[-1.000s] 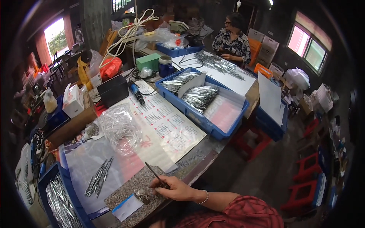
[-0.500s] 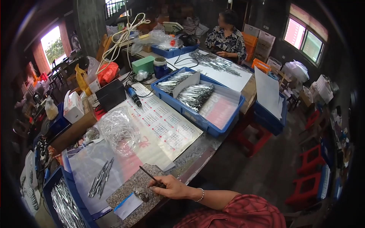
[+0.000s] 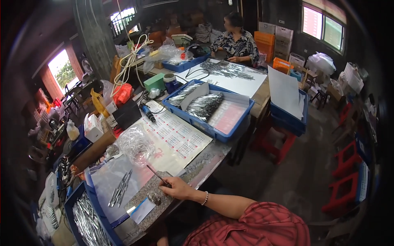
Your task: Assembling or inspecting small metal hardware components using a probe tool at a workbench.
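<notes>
My right hand (image 3: 177, 188) is closed round a thin, dark, rod-like tool (image 3: 156, 174), whose narrow end points up and away to the left. It hovers over a speckled grey stone slab (image 3: 167, 179) at the table edge. On the slab sit a small dull metal lump (image 3: 154, 198) and a white slip with a blue edge (image 3: 143, 210). Slim silver metal pieces (image 3: 120, 189) lie in a loose bundle on a clear sheet left of the slab. Of my left hand (image 3: 162, 241), only a patch of skin shows at the lower edge; its fingers are hidden.
A blue tray (image 3: 68, 205) of silver pieces stands at near left. Beyond lie a plastic bag (image 3: 136, 145), a calendar sheet (image 3: 180, 138), a blue power tool (image 3: 147, 112) and a divided blue tray (image 3: 230, 137). Another person (image 3: 238, 43) sits across the table. Red stools (image 3: 342, 192) stand at right.
The whole view has shifted, with the near tray and slab now farther right. My right hand keeps the tool above the slab. A patch of skin now shows at the lower edge.
</notes>
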Action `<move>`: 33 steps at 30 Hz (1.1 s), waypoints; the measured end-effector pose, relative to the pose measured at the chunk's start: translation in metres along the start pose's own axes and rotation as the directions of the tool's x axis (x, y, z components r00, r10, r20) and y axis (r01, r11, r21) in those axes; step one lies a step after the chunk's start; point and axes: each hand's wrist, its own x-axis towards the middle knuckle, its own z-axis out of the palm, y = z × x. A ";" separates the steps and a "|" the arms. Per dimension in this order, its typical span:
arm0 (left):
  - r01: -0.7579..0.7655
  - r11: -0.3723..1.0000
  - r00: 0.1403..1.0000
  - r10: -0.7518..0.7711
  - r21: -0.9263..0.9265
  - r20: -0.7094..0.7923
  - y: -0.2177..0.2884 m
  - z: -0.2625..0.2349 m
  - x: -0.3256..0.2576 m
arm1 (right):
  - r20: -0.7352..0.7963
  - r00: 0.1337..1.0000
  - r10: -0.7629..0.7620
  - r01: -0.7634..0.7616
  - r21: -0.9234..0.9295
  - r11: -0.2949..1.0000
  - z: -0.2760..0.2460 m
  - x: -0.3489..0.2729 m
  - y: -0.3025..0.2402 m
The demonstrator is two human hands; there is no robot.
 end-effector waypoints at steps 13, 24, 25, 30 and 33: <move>-0.282 0.929 0.959 0.262 -0.238 -0.112 -0.002 0.004 -0.088 | -0.020 0.997 -0.081 0.074 -0.248 0.966 0.006 -0.001 -0.002; -0.205 0.911 0.722 -0.106 -0.358 -0.684 0.008 -0.129 -0.057 | -0.059 0.974 0.220 -0.225 -0.092 0.970 -0.003 -0.001 -0.019; -0.193 0.911 0.730 -0.114 -0.364 -0.674 0.003 -0.127 -0.049 | -0.079 0.978 0.194 -0.203 -0.128 0.971 -0.008 -0.002 -0.022; -0.205 0.876 0.828 -0.083 -0.437 -0.555 -0.002 -0.109 -0.027 | -0.203 0.957 0.208 -0.248 -0.193 0.949 -0.026 0.006 -0.034; -0.235 0.869 0.842 -0.041 -0.435 -0.537 0.001 -0.101 -0.022 | -0.064 0.952 0.299 -0.305 -0.252 0.918 -0.035 0.004 -0.031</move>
